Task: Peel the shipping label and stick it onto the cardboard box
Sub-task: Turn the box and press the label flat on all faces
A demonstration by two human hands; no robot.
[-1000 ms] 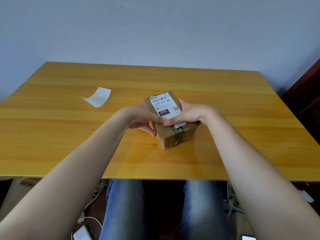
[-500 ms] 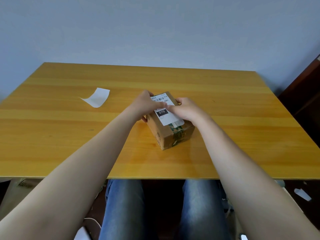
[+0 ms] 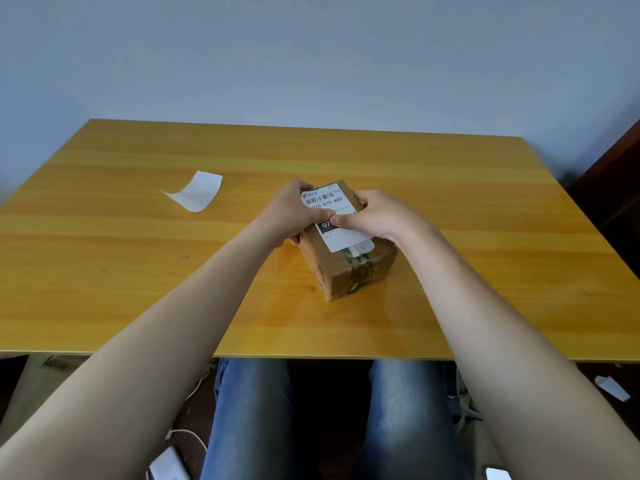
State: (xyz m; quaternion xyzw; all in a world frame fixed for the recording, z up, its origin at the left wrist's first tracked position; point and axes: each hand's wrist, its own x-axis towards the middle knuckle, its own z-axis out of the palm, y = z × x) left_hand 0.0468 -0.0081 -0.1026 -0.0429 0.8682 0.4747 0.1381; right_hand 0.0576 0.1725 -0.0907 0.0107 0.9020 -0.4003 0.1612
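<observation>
A small brown cardboard box (image 3: 349, 271) with green tape stands on the wooden table (image 3: 104, 271), a little right of the middle. A white shipping label (image 3: 343, 237) with a barcode and a black patch lies on its top face. My left hand (image 3: 294, 213) grips the box's left side, its thumb lying across the label. My right hand (image 3: 374, 216) clasps the right side, its thumb pressing the label's middle. The two thumbs nearly touch and hide part of the print.
A curled white backing sheet (image 3: 198, 191) lies on the table to the far left. The table's front edge runs just above my knees. Dark furniture (image 3: 620, 188) stands at the right. Cables and a white device lie on the floor.
The box has come down from a tilted hold to rest flat on the table. Both thumbs slid along the label, then back toward its middle.
</observation>
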